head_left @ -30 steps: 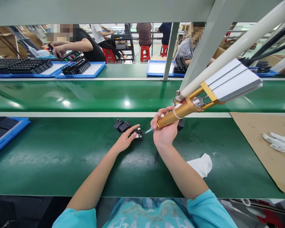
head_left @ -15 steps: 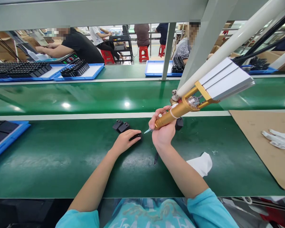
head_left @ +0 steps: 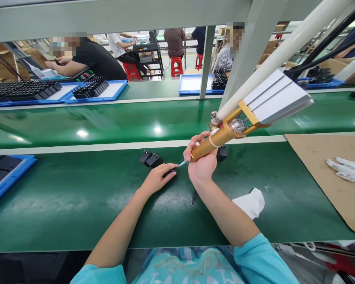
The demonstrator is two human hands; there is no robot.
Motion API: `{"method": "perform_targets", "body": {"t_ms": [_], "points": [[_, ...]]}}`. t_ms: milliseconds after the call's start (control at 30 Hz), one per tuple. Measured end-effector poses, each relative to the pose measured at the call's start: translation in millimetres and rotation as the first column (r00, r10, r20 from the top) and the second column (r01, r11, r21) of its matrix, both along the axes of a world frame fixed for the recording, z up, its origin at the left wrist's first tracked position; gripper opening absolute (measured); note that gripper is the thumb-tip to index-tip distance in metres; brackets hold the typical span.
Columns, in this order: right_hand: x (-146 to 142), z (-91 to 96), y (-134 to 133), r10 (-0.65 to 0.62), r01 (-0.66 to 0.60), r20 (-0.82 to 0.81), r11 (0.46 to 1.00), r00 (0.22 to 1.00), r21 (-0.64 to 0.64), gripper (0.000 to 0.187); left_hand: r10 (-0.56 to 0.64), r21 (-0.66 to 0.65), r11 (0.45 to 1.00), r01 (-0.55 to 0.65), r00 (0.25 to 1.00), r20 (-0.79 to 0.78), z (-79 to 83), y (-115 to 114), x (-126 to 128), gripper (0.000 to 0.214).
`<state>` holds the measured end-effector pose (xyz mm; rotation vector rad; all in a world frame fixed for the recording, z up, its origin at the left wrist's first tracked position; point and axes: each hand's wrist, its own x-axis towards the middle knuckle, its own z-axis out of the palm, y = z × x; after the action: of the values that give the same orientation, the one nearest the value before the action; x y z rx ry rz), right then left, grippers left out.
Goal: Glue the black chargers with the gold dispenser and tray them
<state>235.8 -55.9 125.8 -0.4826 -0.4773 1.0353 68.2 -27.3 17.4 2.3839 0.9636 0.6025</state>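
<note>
My left hand (head_left: 158, 177) lies over a small black part (head_left: 169, 172) on the green belt, fingers curled down on it so most of it is hidden. My right hand (head_left: 201, 161) is wrapped round the gold barrel of a dispensing tool (head_left: 215, 141) that hangs from a white arm and a grey block. The tool's pale blue tip (head_left: 182, 163) sits right at the black part, by my left fingertips. Two more small black parts (head_left: 150, 158) lie just left of my hand, and another black part (head_left: 221, 153) stands behind my right hand.
A white cloth (head_left: 250, 202) and a thin dark stick (head_left: 194, 197) lie near my right forearm. Brown cardboard (head_left: 319, 165) with white gloves (head_left: 349, 170) is at the right. A blue tray (head_left: 6, 173) sits at the left edge. Other people work at blue trays across the far belt.
My left hand has closed down over the black part, hiding it. The dispensing tip has moved left and down until it meets the part at my fingertips.
</note>
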Motion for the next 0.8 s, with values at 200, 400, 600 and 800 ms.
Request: {"method": "perform_targets", "body": {"t_ms": [200,400,600,800], "points": [[0,-0.9,0,0.003,-0.003,0.017,1.000,1.000,-0.011,0.021,0.046,0.297,0.954,0.040,0.960,-0.276,-3.0,-1,1,0.042],[-1,0.8,1,-0.001,0.001,-0.005,1.000,1.000,-0.015,0.021,0.228,0.544,0.836,-0.074,0.948,-0.221,-12.8,0,5,0.036],[-4,1.5,0,0.000,0.000,-0.035,1.000,0.999,0.001,0.020,0.475,0.676,0.660,-0.328,0.879,-0.037,-18.3,13,-6,0.040],[-16,3.0,-9,0.061,-0.061,-0.056,0.998,0.997,-0.002,0.018,0.303,0.558,0.787,-0.262,0.953,0.020,-29.9,10,11,0.031]]}}
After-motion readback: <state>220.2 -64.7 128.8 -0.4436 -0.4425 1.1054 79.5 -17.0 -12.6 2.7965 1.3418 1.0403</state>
